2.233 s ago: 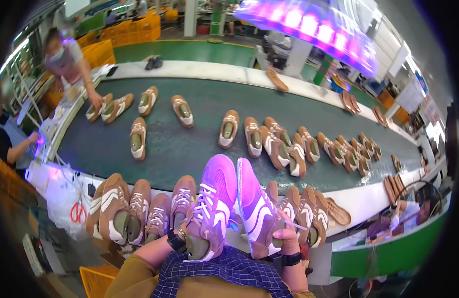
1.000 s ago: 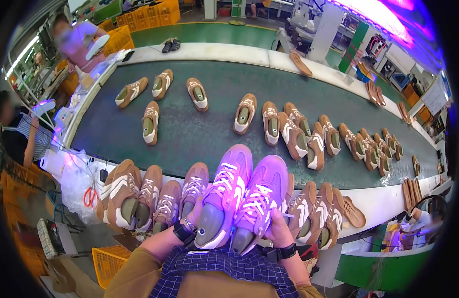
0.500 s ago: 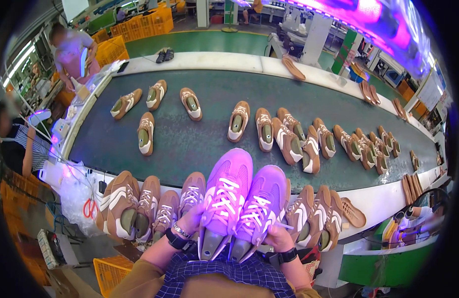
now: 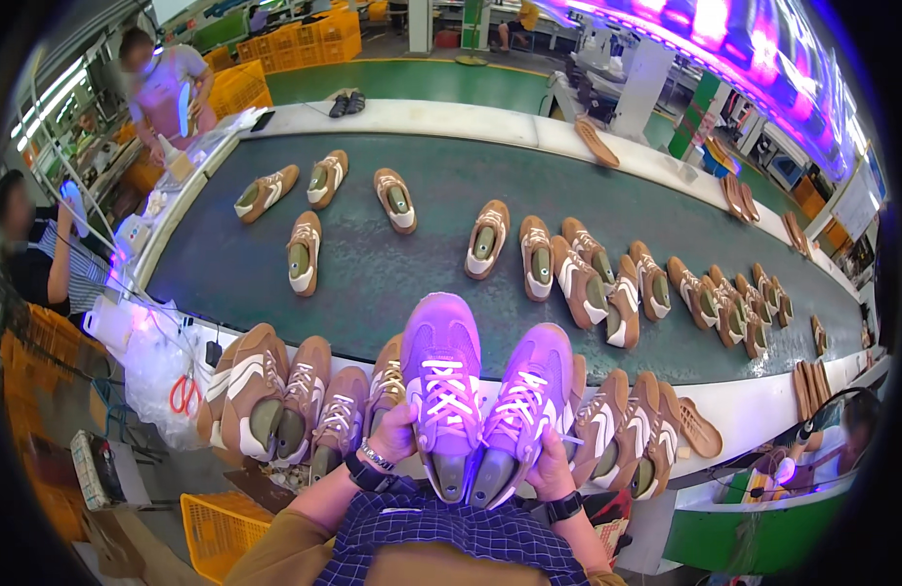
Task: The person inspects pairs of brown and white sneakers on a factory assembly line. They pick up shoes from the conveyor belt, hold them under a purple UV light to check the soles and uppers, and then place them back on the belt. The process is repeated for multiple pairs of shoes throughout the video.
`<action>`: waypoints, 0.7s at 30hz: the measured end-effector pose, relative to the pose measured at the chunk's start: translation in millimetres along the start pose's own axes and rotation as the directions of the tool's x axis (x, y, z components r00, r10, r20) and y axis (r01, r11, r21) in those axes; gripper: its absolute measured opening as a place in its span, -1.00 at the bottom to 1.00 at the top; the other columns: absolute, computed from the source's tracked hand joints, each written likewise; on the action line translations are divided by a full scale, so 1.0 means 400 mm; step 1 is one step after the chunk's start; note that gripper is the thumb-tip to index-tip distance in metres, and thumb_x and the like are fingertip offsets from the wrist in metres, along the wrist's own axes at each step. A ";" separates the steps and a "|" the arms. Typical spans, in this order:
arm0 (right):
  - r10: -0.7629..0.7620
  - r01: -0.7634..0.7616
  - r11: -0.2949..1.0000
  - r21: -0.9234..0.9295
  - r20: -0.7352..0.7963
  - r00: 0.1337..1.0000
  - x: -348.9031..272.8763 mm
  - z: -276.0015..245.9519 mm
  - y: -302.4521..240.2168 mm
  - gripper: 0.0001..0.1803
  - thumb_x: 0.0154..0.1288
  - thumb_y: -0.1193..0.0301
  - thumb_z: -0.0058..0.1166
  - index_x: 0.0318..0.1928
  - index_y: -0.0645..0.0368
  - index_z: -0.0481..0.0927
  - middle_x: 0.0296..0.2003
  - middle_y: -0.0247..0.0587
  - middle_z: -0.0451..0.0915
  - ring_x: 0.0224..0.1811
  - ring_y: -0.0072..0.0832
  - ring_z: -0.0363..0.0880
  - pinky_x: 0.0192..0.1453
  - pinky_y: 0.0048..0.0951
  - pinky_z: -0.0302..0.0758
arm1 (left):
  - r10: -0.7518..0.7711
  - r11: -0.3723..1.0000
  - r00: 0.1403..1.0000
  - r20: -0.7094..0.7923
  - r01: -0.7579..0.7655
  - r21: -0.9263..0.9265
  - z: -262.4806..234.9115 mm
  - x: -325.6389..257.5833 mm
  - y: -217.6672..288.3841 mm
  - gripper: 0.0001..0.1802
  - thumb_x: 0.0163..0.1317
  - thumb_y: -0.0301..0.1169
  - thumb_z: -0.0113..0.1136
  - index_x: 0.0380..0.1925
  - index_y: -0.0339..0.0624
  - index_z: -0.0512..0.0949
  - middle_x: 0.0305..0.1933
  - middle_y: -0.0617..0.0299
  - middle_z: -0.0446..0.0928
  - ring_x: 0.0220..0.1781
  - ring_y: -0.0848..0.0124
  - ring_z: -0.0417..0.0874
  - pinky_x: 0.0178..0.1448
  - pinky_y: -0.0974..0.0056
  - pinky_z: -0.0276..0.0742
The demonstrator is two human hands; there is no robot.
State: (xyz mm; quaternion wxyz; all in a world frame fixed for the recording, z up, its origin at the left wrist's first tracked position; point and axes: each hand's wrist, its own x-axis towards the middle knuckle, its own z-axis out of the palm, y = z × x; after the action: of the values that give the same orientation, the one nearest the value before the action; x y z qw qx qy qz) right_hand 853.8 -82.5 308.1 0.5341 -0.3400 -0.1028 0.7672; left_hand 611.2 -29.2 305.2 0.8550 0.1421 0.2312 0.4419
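Observation:
Under purple light, I hold two sneakers side by side, toes pointing away and laces up. My left hand (image 4: 393, 436) is closed on the heel side of the left sneaker (image 4: 445, 337). My right hand (image 4: 551, 469) grips the outer side of the right sneaker (image 4: 532, 366). A dark shoe last (image 4: 493, 477) fills the opening of the right sneaker, and the left one has one too. A thin pale strip (image 4: 570, 439) juts out by my right fingers; I cannot tell what it is. My fingertips are partly hidden. Brown sneakers (image 4: 302, 396) stand on the near ledge by both hands.
Brown sneakers (image 4: 487, 239) lie scattered over the green conveyor belt (image 4: 402, 283). A loose sole (image 4: 701, 427) is on the near ledge at right. Red scissors (image 4: 184, 396) lie on plastic bags at left. A purple lamp (image 4: 724, 39) hangs overhead. Two co-workers (image 4: 168, 93) are at left.
The two sneakers in my hands have spread apart at the toes, while their heels stay close. The view has shifted slightly, moving the belt and its shoes a little to the right.

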 end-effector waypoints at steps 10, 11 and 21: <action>0.082 -0.082 0.996 -0.019 -0.022 0.996 0.045 0.012 -0.016 -0.45 0.29 0.19 -0.05 0.18 0.27 0.25 0.05 -0.06 0.44 0.08 -0.28 0.45 0.23 -0.22 0.34 | 0.034 0.999 0.999 0.014 -0.034 -0.024 -0.013 0.009 -0.012 -0.25 0.02 -0.14 0.24 0.15 -0.30 0.23 0.00 0.12 0.45 0.01 0.36 0.52 0.10 0.24 0.46; 0.101 -0.102 0.995 -0.017 -0.031 0.994 0.049 0.012 -0.017 -0.46 0.30 0.21 -0.05 0.17 0.27 0.25 0.04 -0.06 0.45 0.06 -0.28 0.46 0.21 -0.23 0.35 | 0.041 0.999 0.999 0.004 -0.041 -0.014 -0.026 0.011 -0.014 -0.25 0.02 -0.15 0.24 0.16 -0.30 0.22 0.00 0.12 0.45 0.01 0.35 0.52 0.10 0.24 0.46; 0.053 -0.258 0.589 -0.766 -0.281 0.958 0.049 -0.022 -0.014 -0.49 0.38 0.12 -0.24 0.06 0.29 0.45 -0.25 -0.17 0.59 -0.17 -0.44 0.56 -0.08 -0.42 0.47 | 0.031 0.994 0.998 -0.046 -0.035 -0.100 -0.016 -0.001 0.004 -0.28 0.06 -0.17 0.22 0.17 -0.28 0.22 0.05 0.08 0.44 0.07 0.25 0.49 0.17 0.16 0.41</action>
State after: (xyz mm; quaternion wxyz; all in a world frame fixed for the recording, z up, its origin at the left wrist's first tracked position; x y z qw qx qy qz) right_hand 859.9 -64.7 296.4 0.2651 -0.6353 -0.3410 0.6402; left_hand 606.4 -28.3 300.5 0.8484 0.0925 0.2252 0.4701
